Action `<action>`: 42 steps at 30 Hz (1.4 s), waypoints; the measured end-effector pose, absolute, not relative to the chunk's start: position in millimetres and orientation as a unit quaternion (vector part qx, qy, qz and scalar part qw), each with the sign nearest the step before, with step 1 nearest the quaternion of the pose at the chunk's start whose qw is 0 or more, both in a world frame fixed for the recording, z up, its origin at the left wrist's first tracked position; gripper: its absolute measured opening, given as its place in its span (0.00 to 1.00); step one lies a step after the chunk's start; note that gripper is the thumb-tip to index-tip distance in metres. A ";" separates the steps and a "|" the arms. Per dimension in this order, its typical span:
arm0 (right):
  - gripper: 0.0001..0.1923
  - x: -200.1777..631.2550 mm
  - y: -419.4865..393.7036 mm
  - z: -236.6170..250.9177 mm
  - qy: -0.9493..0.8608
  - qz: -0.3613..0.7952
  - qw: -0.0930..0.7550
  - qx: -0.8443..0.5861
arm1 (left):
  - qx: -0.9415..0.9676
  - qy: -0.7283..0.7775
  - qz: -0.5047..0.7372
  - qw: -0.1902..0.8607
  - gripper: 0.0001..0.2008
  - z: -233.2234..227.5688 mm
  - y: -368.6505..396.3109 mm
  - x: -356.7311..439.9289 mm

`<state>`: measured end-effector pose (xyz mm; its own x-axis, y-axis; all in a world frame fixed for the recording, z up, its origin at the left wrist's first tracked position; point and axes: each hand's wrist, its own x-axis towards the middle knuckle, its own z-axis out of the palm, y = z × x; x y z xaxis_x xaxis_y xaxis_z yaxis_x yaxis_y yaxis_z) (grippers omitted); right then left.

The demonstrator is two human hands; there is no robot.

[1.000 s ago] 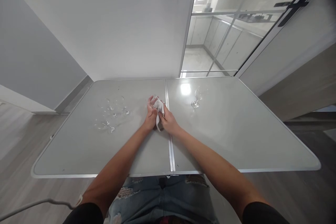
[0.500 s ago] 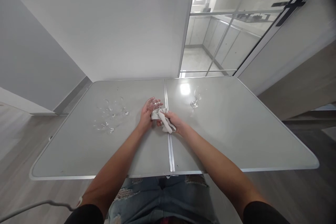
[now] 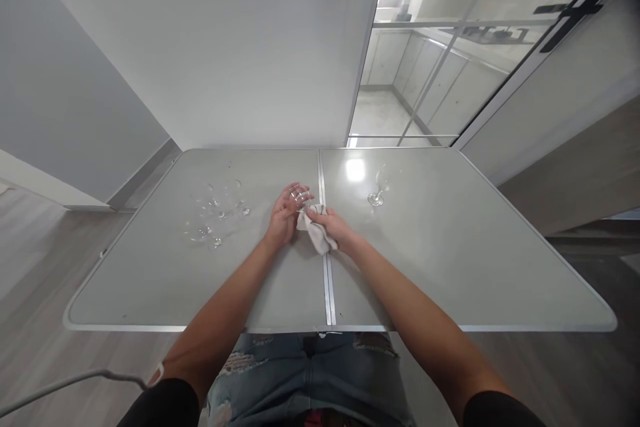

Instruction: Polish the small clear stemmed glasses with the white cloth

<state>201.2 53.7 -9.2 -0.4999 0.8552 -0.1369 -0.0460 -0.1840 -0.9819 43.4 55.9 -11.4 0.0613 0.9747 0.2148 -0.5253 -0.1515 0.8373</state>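
Observation:
My left hand (image 3: 283, 213) is closed around the bowl of a clear wine glass (image 3: 300, 195), held above the middle of the table. A white cloth (image 3: 318, 232) hangs from my right hand (image 3: 333, 223), whose fingers pinch it against the lower end of that glass. The cloth hides the stem and foot. Off to the right, a single wine glass (image 3: 376, 198) stands upright on its foot. Several more clear glasses (image 3: 217, 213) are grouped on the left half; their outlines are faint, and some seem to lie on their sides.
The pale grey folding table (image 3: 430, 260) has a metal seam (image 3: 327, 287) down its middle and a raised metal rim. A white wall (image 3: 260, 67) rises behind it, beside a glass-paned door (image 3: 415, 80). A grey cable (image 3: 90, 375) runs at the lower left.
The cloth has shifted off the glass bowl toward its lower end, showing more of my left fingers. The whole view has moved slightly. Both hands keep their hold.

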 end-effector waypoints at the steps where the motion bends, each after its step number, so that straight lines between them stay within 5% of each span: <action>1: 0.25 202.8 53.9 -9.1 -0.508 0.737 0.302 -0.329 | 0.422 0.267 0.622 0.603 0.29 -9.8 54.9 42.5; 4: 0.24 204.7 53.2 -8.1 -0.498 0.767 0.276 -0.298 | 0.429 0.269 0.608 0.611 0.31 -8.6 54.7 41.9; 9: 0.16 197.1 49.5 -6.8 -0.660 0.410 0.390 -0.495 | 0.422 0.270 0.655 0.566 0.28 -14.9 60.5 46.7; 11: 0.15 196.1 49.7 -6.5 -0.671 0.365 0.392 -0.513 | 0.414 0.269 0.658 0.569 0.26 -15.9 61.1 47.7; 18: 0.21 208.2 54.9 -4.5 -0.447 0.797 0.263 -0.310 | 0.376 0.250 0.638 0.624 0.26 -10.7 54.8 46.9; 20: 0.21 207.3 53.1 -3.9 -0.472 0.760 0.286 -0.344 | 0.375 0.245 0.640 0.624 0.26 -10.7 54.9 47.1; 24: 0.17 201.8 48.0 -2.9 -0.658 0.437 0.353 -0.501 | 0.380 0.243 0.653 0.608 0.27 -13.5 57.8 46.4; 26: 0.16 202.0 47.7 -1.9 -0.682 0.368 0.353 -0.524 | 0.381 0.244 0.654 0.605 0.28 -14.4 58.6 45.6; 31: 0.21 210.8 52.3 0.4 -0.596 0.637 0.282 -0.400 | 0.383 0.252 0.641 0.615 0.28 -13.4 56.7 45.4; 34: 0.21 212.0 53.4 -0.9 -0.553 0.699 0.270 -0.364 | 0.387 0.249 0.637 0.618 0.28 -13.2 56.5 46.4; 40: 0.14 201.5 48.9 -3.4 -0.725 0.285 0.316 -0.541 | 0.389 0.238 0.663 0.594 0.26 -16.0 61.5 45.7; 42: 0.14 200.6 48.8 -2.3 -0.735 0.283 0.308 -0.534 | 0.386 0.241 0.663 0.594 0.26 -16.2 61.9 44.8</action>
